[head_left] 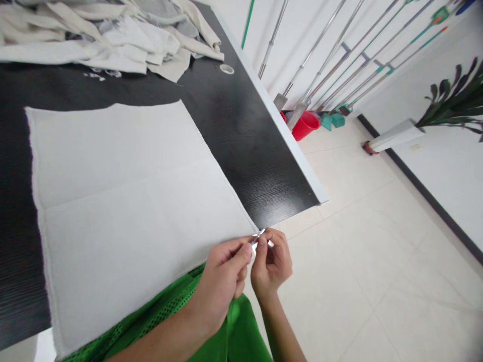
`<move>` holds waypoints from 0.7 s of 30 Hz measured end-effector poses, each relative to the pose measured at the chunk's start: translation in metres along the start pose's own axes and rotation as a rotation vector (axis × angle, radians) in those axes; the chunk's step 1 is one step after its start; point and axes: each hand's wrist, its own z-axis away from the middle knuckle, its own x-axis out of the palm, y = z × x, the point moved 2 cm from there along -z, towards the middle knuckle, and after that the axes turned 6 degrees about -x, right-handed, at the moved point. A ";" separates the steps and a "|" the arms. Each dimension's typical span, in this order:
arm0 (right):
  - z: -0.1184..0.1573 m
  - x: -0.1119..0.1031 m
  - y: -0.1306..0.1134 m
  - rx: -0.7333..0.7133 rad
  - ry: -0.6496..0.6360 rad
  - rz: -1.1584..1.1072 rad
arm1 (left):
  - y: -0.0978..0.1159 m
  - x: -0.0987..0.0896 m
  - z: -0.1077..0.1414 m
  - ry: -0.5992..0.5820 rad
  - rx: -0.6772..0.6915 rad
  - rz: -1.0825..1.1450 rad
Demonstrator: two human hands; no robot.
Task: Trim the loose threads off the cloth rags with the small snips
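A large pale grey-white cloth (128, 206) with stitched, slightly frayed edges lies spread on the black table, a faint crease across its middle. At its near right corner, past the table's front edge, my two hands meet. My left hand (226, 271) pinches the cloth's edge between thumb and fingers. My right hand (272, 259) is closed just beside it, thumb and index finger around a small shiny metal tool (259, 233) at the corner tip. Most of that tool is hidden by the fingers.
A heap of beige and white cloths (124, 35) covers the far left of the black table (241, 130). Nearby lie a tape ring (227, 69) and thread scraps (101, 75). Mops, a red bucket (306, 125) and a potted plant (449, 100) stand along the wall.
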 end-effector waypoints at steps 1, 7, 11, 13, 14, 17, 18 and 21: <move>0.001 0.000 0.000 0.005 -0.001 0.001 | 0.000 0.000 0.000 0.004 -0.004 0.003; 0.002 -0.001 -0.001 -0.010 0.002 0.010 | -0.001 -0.001 0.000 -0.009 0.015 0.005; 0.001 -0.001 -0.001 0.011 -0.015 -0.002 | -0.002 -0.001 0.000 -0.001 0.004 0.011; 0.000 -0.001 -0.002 0.016 -0.023 -0.013 | -0.001 -0.001 0.001 0.000 0.002 0.011; 0.000 -0.001 -0.002 0.013 -0.024 -0.019 | -0.001 -0.001 0.001 -0.001 0.001 0.011; -0.001 -0.001 -0.004 0.009 -0.024 -0.030 | -0.001 0.000 0.001 0.000 -0.003 0.010; -0.001 -0.001 -0.005 0.012 -0.023 -0.032 | -0.001 0.000 0.001 0.001 -0.005 0.010; -0.001 0.000 -0.005 0.021 -0.020 -0.040 | -0.001 0.000 0.002 0.000 -0.008 0.006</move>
